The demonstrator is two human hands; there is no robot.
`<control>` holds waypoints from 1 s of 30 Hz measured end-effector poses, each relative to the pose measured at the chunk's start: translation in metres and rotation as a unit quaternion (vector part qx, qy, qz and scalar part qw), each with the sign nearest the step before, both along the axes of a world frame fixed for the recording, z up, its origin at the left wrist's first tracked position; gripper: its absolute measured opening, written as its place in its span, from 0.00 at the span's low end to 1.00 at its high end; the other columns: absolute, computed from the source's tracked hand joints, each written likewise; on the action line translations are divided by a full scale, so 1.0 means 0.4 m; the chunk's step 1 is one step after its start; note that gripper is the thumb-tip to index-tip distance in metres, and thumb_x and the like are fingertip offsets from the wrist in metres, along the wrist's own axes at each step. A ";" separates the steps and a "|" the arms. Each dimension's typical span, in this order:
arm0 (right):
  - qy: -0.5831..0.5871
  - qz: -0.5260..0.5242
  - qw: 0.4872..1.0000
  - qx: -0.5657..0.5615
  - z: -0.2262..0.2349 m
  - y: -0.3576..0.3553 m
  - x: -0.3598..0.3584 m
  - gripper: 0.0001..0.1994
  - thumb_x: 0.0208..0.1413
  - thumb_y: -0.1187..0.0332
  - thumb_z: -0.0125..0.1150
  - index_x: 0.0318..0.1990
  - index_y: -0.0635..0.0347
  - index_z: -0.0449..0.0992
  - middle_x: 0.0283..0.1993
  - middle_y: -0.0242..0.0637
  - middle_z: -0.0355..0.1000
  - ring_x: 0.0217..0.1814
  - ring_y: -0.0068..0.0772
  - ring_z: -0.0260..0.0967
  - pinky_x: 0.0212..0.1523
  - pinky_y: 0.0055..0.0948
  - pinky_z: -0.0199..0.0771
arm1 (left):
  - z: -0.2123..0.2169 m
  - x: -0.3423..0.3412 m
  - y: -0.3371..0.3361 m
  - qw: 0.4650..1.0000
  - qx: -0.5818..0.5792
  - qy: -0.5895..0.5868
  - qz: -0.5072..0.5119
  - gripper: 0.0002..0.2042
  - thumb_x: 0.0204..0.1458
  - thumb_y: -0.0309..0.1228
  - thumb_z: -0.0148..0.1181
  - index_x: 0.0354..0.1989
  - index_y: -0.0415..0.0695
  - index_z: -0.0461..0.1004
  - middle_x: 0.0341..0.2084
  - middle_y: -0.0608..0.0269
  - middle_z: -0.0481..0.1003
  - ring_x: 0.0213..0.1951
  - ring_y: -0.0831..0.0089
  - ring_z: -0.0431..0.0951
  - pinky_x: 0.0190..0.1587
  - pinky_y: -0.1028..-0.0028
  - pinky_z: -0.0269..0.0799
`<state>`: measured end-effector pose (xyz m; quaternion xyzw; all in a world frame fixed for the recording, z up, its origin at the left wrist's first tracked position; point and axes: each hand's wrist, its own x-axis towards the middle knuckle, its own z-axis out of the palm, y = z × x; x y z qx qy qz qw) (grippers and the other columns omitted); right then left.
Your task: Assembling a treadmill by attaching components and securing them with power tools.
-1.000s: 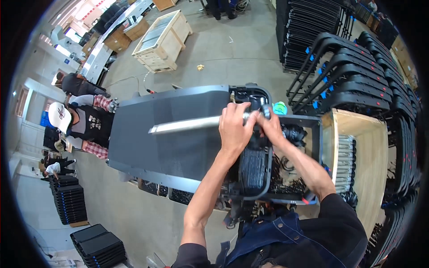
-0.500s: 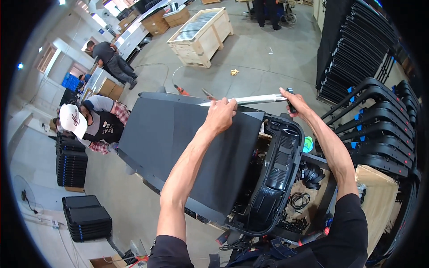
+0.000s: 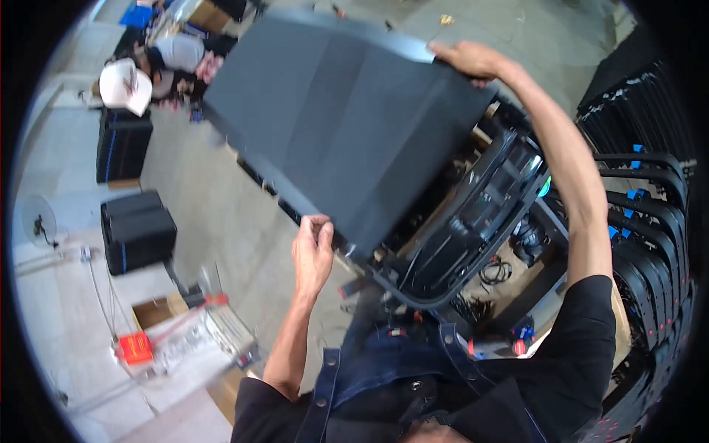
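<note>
A large dark grey panel [image 3: 332,111] with a shallow fold lies over a black machine frame. My left hand [image 3: 312,255] has its fingers closed on the panel's near edge, close to the near corner. At the far right corner my right hand [image 3: 473,60] is curled over the panel's far edge; some of its fingers are hidden behind it. A bright grey strip runs along that edge beside the right hand, too blurred to identify. Right of the panel is a glossy black curved console [image 3: 473,214], with a dark opening between them.
At the left a co-worker in a white cap [image 3: 125,85] stands by the panel's far end. Stacked black panels [image 3: 139,232] stand on the floor at left. Curved black tubes [image 3: 646,221] are racked at right. A parts tray with cables [image 3: 496,272] is beside the console.
My left hand has left the silver tube and come down to the panel's near edge. The right hand, earlier on the tube's black-handled end, is at the panel's far corner. The view has shifted.
</note>
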<state>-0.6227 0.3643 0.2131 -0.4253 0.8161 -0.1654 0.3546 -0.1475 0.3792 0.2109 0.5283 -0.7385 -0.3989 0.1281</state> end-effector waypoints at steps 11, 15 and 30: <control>-0.073 -0.187 0.973 -0.111 -0.106 0.156 -0.006 0.43 0.53 0.23 0.52 0.41 0.64 0.80 0.25 0.38 0.76 0.23 0.23 0.71 0.21 0.22 0.72 | -0.110 0.114 0.145 0.970 0.191 0.128 0.080 0.09 0.53 0.26 0.69 0.38 0.35 0.80 0.26 0.62 0.80 0.27 0.79 0.77 0.29 0.76 0.74; -0.119 -0.252 0.945 -0.173 -0.111 0.185 0.043 0.43 0.45 0.21 0.59 0.24 0.64 0.76 0.22 0.35 0.72 0.21 0.26 0.65 0.22 0.29 0.65 | -0.096 0.101 0.152 0.967 0.205 0.130 0.084 0.09 0.50 0.24 0.70 0.34 0.31 0.77 0.23 0.60 0.79 0.25 0.76 0.79 0.29 0.77 0.75; -0.032 -0.378 0.892 -0.247 -0.230 0.445 0.047 0.26 0.55 0.45 0.67 0.20 0.62 0.80 0.15 0.32 0.71 0.19 0.22 0.67 0.24 0.29 0.66 | -0.051 0.082 0.342 0.979 0.053 0.189 0.052 0.06 0.53 0.21 0.69 0.35 0.32 0.78 0.26 0.61 0.80 0.29 0.81 0.78 0.33 0.78 0.76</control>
